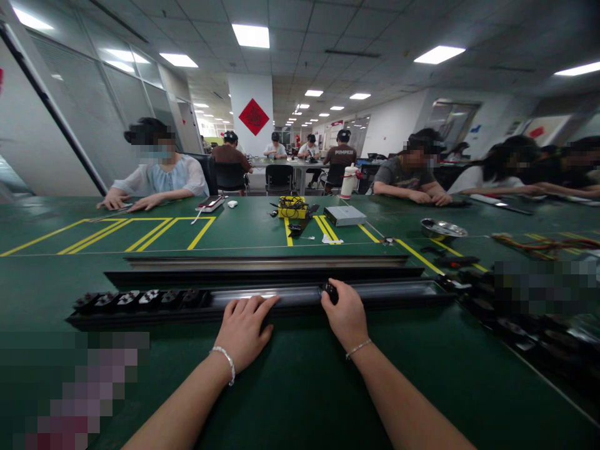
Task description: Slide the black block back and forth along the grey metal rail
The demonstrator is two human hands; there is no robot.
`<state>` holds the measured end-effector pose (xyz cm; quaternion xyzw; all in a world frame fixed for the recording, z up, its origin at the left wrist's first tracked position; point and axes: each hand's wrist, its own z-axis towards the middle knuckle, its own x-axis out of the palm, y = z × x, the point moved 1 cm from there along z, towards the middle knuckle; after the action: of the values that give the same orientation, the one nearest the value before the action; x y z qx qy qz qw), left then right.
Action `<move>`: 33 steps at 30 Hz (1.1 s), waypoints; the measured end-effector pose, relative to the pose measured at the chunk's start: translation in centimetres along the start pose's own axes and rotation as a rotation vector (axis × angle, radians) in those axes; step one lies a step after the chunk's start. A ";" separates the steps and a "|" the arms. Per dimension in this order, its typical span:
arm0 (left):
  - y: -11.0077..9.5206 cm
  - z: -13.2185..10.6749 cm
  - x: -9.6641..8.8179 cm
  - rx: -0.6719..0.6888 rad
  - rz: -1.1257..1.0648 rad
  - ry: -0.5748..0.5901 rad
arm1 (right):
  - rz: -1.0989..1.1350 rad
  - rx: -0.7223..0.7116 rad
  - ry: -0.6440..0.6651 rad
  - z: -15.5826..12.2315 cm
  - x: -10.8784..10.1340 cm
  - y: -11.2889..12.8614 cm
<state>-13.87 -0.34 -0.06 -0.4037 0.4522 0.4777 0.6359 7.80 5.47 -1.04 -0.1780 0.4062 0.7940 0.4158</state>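
Note:
A long black channel (394, 297) with a shiny inner strip lies across the green table in front of me. Several block-shaped black parts (171, 298), some with pale tops, sit in a row at its left end. My left hand (244, 332) rests on the channel's near edge around its middle, fingers outstretched and holding nothing. To the right, my right hand (345, 312) pinches a small black part (330, 290) between thumb and fingers at the channel. The fingers partly cover this part, and I cannot tell whether it touches the strip.
Two more long rails (262, 273) lie just beyond the channel. A cluster of dark parts (525, 331) is at right, near a metal bowl (443, 229). Farther back are a yellow box with black cables (293, 207) and a grey box (345, 215). People sit around the table.

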 end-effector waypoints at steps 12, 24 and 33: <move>0.0 0.0 -0.1 0.002 -0.029 -0.001 | 0.010 0.002 -0.003 0.0 -0.1 0.0; 0.1 0.0 0.2 0.001 -0.006 0.002 | -0.003 0.002 0.003 0.0 0.0 0.0; 0.1 0.0 0.1 -0.010 -0.011 0.009 | -0.003 -0.014 -0.025 0.0 0.1 -0.1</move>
<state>-13.93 -0.33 -0.12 -0.4115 0.4504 0.4747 0.6344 7.86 5.56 -1.12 -0.1715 0.3951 0.7983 0.4210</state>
